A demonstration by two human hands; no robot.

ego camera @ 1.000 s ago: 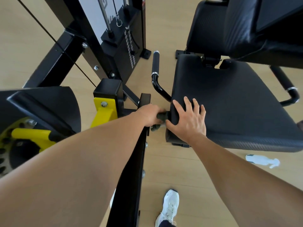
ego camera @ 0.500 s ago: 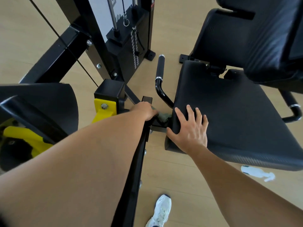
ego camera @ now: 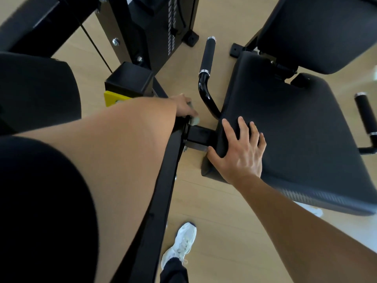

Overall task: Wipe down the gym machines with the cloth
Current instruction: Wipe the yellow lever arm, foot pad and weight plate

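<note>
Down by the frame (ego camera: 163,190), my left hand (ego camera: 183,108) grips the cloth (ego camera: 194,120) beside the crossbar (ego camera: 199,136), which runs rightward to the seat (ego camera: 295,129), where my farther right hand (ego camera: 239,152) lies flat, fingers spread.

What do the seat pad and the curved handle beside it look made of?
Seat pad: likely padded vinyl, matte black, fine woven-look grain. Curved handle: probably painted metal tube, glossy with bright highlights; its grip looks matte rubber or foam.

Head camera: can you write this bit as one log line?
left hand: holds cloth against machine frame | right hand: flat on seat pad
</note>
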